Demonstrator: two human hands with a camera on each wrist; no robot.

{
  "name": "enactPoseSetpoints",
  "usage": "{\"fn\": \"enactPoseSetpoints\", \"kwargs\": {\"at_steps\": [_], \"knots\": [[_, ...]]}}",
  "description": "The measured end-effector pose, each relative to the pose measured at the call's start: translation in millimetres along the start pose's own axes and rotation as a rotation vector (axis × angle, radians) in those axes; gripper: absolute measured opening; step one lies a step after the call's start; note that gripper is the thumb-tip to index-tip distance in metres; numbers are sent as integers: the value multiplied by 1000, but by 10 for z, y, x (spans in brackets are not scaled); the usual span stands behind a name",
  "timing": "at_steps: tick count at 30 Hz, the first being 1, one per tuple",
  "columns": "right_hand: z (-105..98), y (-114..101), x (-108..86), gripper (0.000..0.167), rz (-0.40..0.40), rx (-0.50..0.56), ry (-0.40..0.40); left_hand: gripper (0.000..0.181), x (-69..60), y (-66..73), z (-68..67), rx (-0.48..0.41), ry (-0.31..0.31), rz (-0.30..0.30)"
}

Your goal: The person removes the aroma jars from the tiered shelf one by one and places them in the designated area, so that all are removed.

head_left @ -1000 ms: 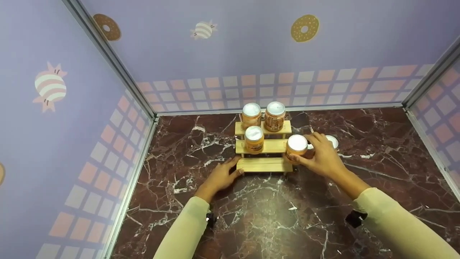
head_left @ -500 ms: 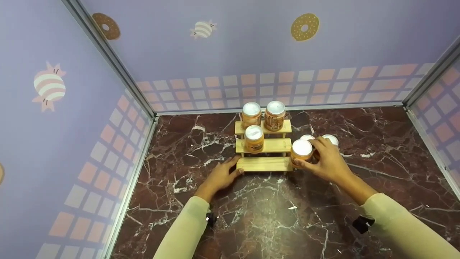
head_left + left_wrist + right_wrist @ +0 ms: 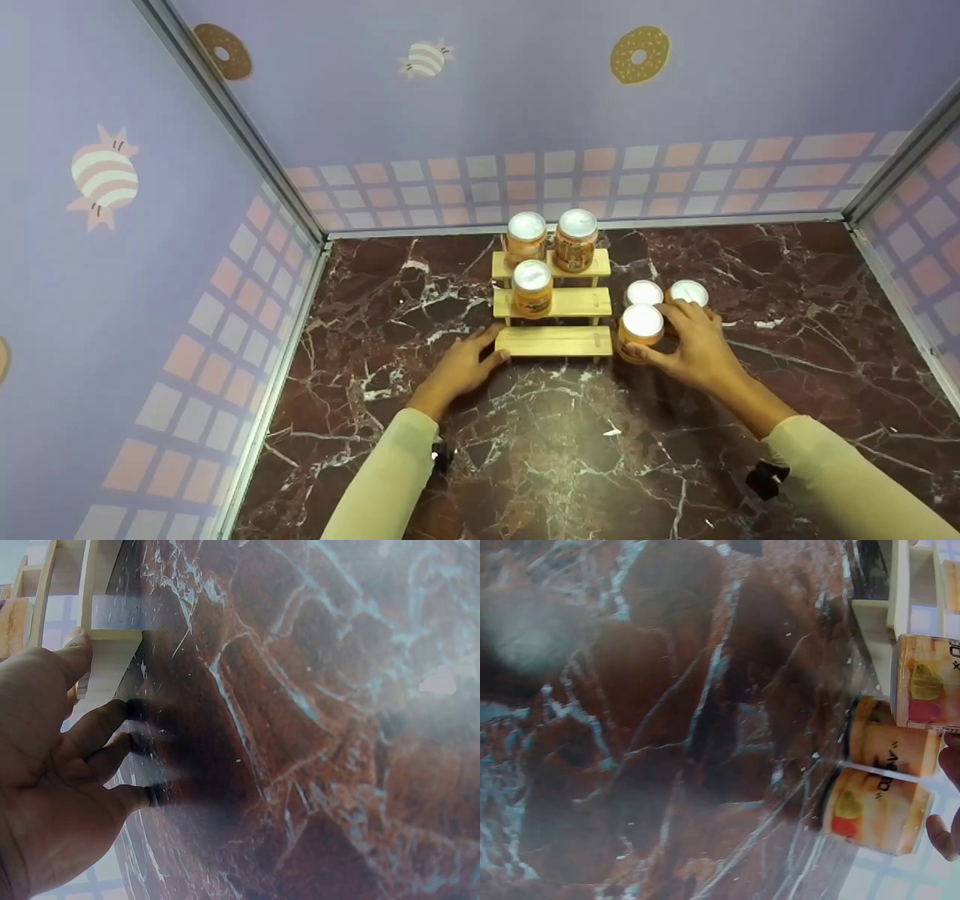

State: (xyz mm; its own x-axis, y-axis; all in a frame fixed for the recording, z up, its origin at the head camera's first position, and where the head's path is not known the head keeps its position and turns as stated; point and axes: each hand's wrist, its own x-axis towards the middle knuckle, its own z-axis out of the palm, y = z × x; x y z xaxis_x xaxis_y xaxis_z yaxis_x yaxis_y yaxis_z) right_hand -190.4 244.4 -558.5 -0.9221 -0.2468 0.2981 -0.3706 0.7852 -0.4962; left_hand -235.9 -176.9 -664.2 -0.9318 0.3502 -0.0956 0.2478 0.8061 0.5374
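Note:
A three-step wooden display rack (image 3: pixel 555 342) stands on the marble-patterned table. My left hand (image 3: pixel 461 364) grips the left end of its lowest step, thumb at the front edge and index finger at the back corner. The thumb also shows on the rack's end in the left wrist view. My right hand (image 3: pixel 694 345) holds an orange jar with a white lid (image 3: pixel 643 322), just right of the lowest step. In the right wrist view this jar (image 3: pixel 928 682) hangs above the table. Behind it stand two similar jars, one nearer the rack (image 3: pixel 643 293) and another (image 3: pixel 688 292) partly hidden by the fingers.
Two jars stand on the top step, left (image 3: pixel 526 238) and right (image 3: pixel 576 240). One more jar (image 3: pixel 532 289) is on the left of the middle step. A patterned purple wall (image 3: pixel 525 112) rises behind the rack, with side walls left and right.
My right hand has carried the jar rightward and toward me, away from the rack's right end. The jar behind it has come into view. My left hand stays at the rack.

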Motion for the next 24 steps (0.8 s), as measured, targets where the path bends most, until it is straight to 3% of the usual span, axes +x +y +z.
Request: {"fn": "enactPoseSetpoints", "kwargs": {"at_steps": [7,24], "knots": [[68,111,-78,78,13,16,-6,83,-8,3,-3,5,0,-4],[220,267,-157,66,-20,35,42,85,-12,-11,6,-10,-4,-13]]}}
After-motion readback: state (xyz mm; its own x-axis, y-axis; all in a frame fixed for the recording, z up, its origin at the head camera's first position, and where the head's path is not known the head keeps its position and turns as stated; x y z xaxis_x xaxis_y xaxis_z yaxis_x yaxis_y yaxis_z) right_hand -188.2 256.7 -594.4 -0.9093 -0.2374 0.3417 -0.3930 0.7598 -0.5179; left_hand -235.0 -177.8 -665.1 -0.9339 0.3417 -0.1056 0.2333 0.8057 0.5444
